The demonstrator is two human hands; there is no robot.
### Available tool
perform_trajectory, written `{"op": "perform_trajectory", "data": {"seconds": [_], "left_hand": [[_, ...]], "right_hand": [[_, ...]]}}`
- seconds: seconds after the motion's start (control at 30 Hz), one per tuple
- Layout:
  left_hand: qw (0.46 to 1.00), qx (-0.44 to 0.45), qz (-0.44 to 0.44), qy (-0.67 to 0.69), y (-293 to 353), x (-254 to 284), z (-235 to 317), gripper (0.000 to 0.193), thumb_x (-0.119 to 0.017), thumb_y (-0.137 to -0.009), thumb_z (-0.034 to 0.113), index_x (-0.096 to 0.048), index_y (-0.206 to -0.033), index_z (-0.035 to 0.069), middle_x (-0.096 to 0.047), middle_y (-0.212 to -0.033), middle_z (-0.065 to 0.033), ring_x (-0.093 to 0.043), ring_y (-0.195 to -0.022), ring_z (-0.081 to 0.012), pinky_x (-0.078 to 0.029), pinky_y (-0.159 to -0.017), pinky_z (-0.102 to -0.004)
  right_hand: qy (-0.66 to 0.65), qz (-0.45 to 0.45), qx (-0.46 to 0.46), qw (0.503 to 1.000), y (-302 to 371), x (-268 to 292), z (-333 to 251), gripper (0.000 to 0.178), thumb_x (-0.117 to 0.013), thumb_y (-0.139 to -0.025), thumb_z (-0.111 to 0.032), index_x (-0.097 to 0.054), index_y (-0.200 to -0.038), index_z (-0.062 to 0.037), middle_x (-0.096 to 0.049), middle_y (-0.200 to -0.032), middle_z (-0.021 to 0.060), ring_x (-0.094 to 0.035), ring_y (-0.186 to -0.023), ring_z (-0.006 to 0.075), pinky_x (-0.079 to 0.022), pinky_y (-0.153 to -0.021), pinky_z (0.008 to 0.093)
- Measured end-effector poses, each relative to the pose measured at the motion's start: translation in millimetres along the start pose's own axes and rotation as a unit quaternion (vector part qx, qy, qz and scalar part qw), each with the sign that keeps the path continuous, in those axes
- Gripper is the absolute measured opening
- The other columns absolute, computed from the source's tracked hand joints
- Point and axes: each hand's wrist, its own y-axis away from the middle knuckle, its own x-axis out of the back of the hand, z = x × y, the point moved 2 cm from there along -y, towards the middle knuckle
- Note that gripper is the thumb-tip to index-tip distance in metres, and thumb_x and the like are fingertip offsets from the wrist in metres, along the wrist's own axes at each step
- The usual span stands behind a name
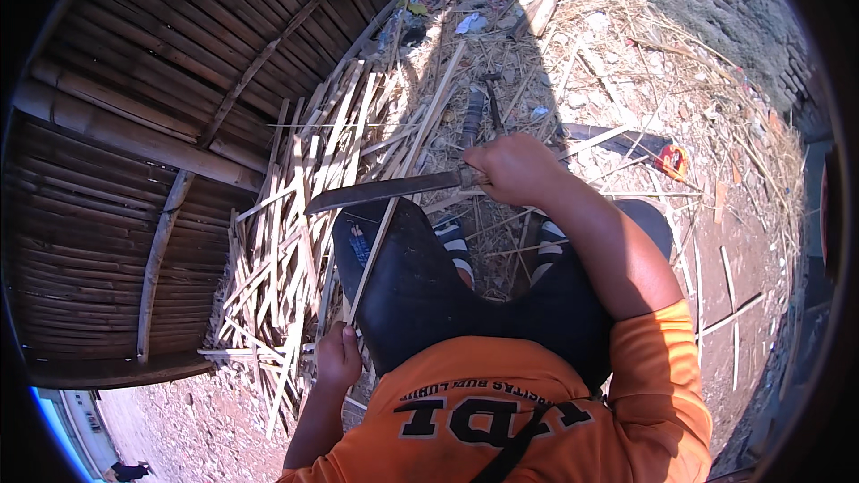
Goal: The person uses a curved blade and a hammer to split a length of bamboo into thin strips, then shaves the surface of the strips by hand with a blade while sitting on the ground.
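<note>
My right hand [517, 170] is closed around the handle of a machete [385, 190]. Its long dark blade points left across my knee, lying over a pale bamboo strip [376, 255]. My left hand [339, 354], low beside my left thigh, grips the near end of that strip. From there the strip slants up over the thigh to the blade and appears to run on beyond it. Whether the blade's edge touches the strip, I cannot tell.
A heap of split bamboo strips [295, 206] lies left, against a bamboo-slat wall [134, 152]. Beyond my feet are a tool with a wrapped handle [472, 116] and a thin dark hammer-like tool [492, 100]. A red-and-yellow handle [672, 163] lies right. A brick wall [743, 9] stands far right.
</note>
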Motion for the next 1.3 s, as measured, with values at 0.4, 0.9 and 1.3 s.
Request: {"op": "perform_trajectory", "data": {"seconds": [0.4, 0.9, 1.3], "left_hand": [[0.985, 0.047, -0.090, 0.143, -8.3, 7.6, -13.3, 0.055, -0.035, -0.111, 0.041, -0.055, -0.082, 0.000, -0.052, -0.065, -0.0065, -0.051, -0.063, -0.0170, -0.042, -0.061, -0.0361], [0.992, 0.007, -0.077, 0.101, -13.4, 1.7, -11.2, 0.046, -0.039, -0.110, 0.034, -0.059, -0.087, -0.001, -0.059, -0.069, -0.0221, -0.062, -0.065, -0.0415, -0.045, -0.062, -0.0488], [0.991, 0.043, -0.102, 0.077, -18.3, 15.5, -6.7, 0.056, -0.032, -0.112, 0.039, -0.059, -0.084, -0.001, -0.058, -0.068, -0.0108, -0.055, -0.065, -0.0185, -0.045, -0.064, -0.0373]], "right_hand": [[-0.098, 0.023, -0.100, 0.990, -8.3, -3.1, 24.5, 0.028, -0.068, -0.079, -0.016, -0.070, -0.106, -0.0078, -0.072, -0.094, 0.0209, -0.070, -0.095, 0.0398, -0.056, -0.084, 0.0520], [-0.037, 0.015, -0.079, 0.996, -4.2, -0.4, 19.3, 0.024, -0.068, -0.080, -0.016, -0.067, -0.103, -0.0079, -0.072, -0.089, 0.0185, -0.071, -0.087, 0.0427, -0.057, -0.078, 0.0530], [-0.057, 0.131, -0.146, 0.979, 1.5, -5.6, 61.1, 0.025, -0.070, -0.080, -0.016, -0.064, -0.102, -0.0061, -0.071, -0.084, 0.0198, -0.069, -0.084, 0.0437, -0.056, -0.074, 0.0524]]}}
